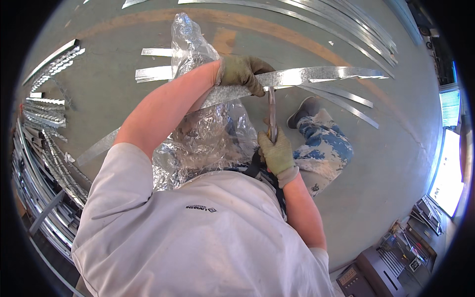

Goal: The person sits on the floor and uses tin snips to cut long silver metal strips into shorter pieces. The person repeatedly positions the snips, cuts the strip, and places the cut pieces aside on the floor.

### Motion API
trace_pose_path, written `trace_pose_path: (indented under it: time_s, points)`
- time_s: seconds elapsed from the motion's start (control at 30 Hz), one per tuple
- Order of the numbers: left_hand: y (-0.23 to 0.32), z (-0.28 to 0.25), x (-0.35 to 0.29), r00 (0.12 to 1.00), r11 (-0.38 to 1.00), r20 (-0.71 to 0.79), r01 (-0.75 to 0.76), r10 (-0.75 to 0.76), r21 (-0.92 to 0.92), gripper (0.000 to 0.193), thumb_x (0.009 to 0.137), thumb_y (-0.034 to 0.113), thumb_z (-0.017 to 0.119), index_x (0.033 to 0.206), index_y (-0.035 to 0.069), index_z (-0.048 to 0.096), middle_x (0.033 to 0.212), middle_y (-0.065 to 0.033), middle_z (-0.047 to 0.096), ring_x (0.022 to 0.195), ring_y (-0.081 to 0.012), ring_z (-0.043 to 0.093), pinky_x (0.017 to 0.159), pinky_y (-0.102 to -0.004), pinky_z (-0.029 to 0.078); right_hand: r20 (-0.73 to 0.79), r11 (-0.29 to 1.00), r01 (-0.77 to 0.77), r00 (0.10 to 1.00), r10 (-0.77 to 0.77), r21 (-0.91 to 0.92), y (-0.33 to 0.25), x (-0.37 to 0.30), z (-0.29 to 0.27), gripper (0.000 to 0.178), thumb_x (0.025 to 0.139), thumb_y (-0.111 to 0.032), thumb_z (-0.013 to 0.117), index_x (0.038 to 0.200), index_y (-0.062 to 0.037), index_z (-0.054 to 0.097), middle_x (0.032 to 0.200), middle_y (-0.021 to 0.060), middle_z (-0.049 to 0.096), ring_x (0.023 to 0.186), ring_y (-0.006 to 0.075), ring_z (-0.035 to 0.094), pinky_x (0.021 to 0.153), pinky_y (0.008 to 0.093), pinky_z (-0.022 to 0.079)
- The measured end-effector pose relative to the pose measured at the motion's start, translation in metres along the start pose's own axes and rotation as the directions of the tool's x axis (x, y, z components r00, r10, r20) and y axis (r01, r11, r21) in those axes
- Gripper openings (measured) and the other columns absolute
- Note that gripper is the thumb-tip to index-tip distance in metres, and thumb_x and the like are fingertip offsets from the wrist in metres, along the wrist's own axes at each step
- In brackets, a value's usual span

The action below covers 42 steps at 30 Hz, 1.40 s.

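My left hand (242, 74), in an olive work glove, is closed around a long shiny sheet-metal strip (316, 75), its fingers curled over the near edge. The strip runs from the lower left, under my left forearm, up to the right. Below it my right hand (278, 152), also gloved, grips a slim metal hand tool (272, 111). The tool points away from me, with its tip at the strip's near edge beside my left fingers. Whether it is pliers or snips I cannot tell. Crumpled clear plastic film (213, 138) lies beneath the strip, in front of my body.
More metal strips (341, 99) lie on the floor to the right, and long ones (316, 20) at the far side. Metal profiles (37, 148) are piled at left. My bent right leg (324, 143) is close to my right hand. A dark cabinet (368, 272) stands at lower right.
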<state>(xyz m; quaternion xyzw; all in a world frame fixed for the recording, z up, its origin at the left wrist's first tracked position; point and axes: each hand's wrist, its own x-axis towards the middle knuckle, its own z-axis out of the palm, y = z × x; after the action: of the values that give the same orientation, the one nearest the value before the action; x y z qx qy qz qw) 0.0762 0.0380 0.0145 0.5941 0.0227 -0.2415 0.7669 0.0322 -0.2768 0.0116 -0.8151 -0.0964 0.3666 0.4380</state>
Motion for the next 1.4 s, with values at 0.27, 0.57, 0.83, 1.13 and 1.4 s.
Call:
trace_pose_path:
  time_s: [0.27,0.57,0.83,1.13,1.4]
  points:
    - [-0.020,-0.011,0.026,0.997,0.996,0.024,-0.079,0.079,0.030,0.069,0.083,-0.002,0.090,0.149,-0.004,0.072,0.118,-0.0091,0.083,0.101,-0.0166,0.075,0.087,-0.0321,0.061,-0.161,0.867,0.023,0.980,-0.118,-0.497,-0.035,0.000,-0.001,0.064,0.104,-0.030,0.070,0.156,0.0054,0.057,0.115,0.0385,0.077,0.110,0.0555,0.076,0.097,0.0582,0.061]
    - [-0.020,-0.008,0.047,0.999,0.996,-0.008,-0.045,0.046,0.081,0.073,0.080,-0.004,0.091,0.150,-0.004,0.071,0.124,-0.0115,0.082,0.104,-0.0197,0.076,0.091,-0.0333,0.062,-0.304,0.626,-0.212,0.952,-0.042,-0.751,-0.057,0.001,0.004,0.059,0.106,-0.034,0.065,0.153,0.0004,0.055,0.127,0.0377,0.075,0.118,0.0548,0.075,0.104,0.0611,0.058]
    - [-0.034,-0.014,0.063,1.000,1.000,0.004,0.000,0.000,-0.012,0.062,0.082,-0.007,0.090,0.143,-0.004,0.076,0.122,-0.0135,0.084,0.105,-0.0231,0.079,0.094,-0.0354,0.064,-0.310,0.562,-0.299,0.948,0.079,-0.771,-0.076,0.006,0.008,0.047,0.111,-0.031,0.060,0.148,-0.0030,0.058,0.137,0.0332,0.074,0.130,0.0482,0.075,0.110,0.0604,0.058]
    - [-0.026,0.000,0.047,0.996,0.956,-0.064,0.082,-0.066,0.281,0.066,0.080,-0.003,0.095,0.143,0.002,0.079,0.120,-0.0072,0.085,0.106,-0.0191,0.076,0.095,-0.0373,0.062,-0.273,0.734,-0.304,0.947,0.167,-0.607,-0.037,0.011,0.017,0.050,0.102,-0.026,0.068,0.146,-0.0035,0.060,0.141,0.0299,0.074,0.135,0.0495,0.071,0.115,0.0563,0.056]
    - [-0.015,-0.003,0.038,0.971,0.910,-0.086,0.238,-0.222,0.339,0.064,0.083,0.008,0.097,0.144,0.001,0.077,0.117,-0.0087,0.084,0.106,-0.0229,0.077,0.095,-0.0381,0.062,-0.246,0.840,-0.226,0.963,0.114,-0.493,-0.018,0.023,0.016,0.052,0.099,-0.026,0.073,0.147,-0.0078,0.064,0.142,0.0283,0.074,0.135,0.0487,0.070,0.114,0.0561,0.056]
